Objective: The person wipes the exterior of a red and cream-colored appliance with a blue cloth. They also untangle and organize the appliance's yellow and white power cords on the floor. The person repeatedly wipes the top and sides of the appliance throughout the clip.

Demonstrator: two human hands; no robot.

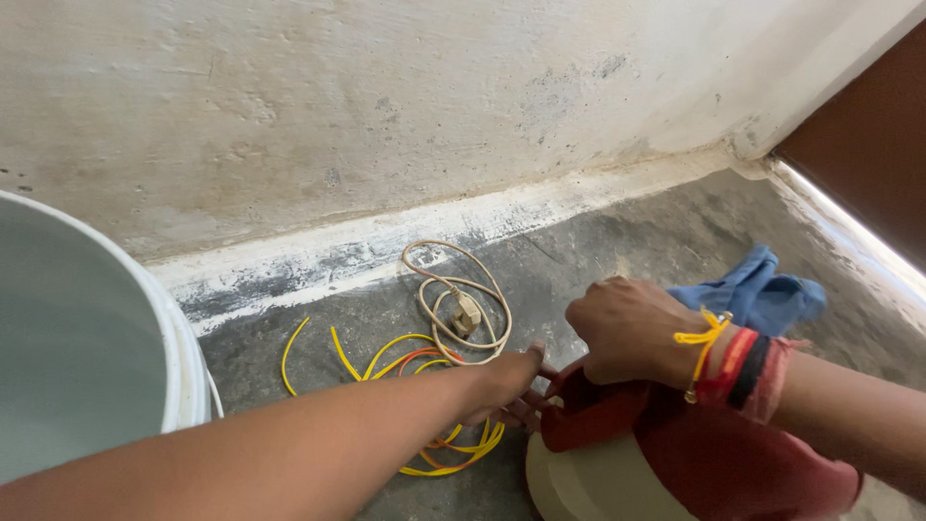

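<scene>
Red cloth [675,434] lies draped over one cream round vessel [588,482] nearest me, at the bottom edge. My right hand [627,333] is closed in a fist on the cloth's upper edge, and my left hand [506,381] pinches the same cloth at its left corner, fingers closed on it. One white bucket [183,357] stands at my left. Beyond my hands lie a tangle of yellow and orange wires [424,386], too knotted to count, one coiled beige cord [458,299] with its plug, and one blue rag [757,289] near the wall [386,96].
</scene>
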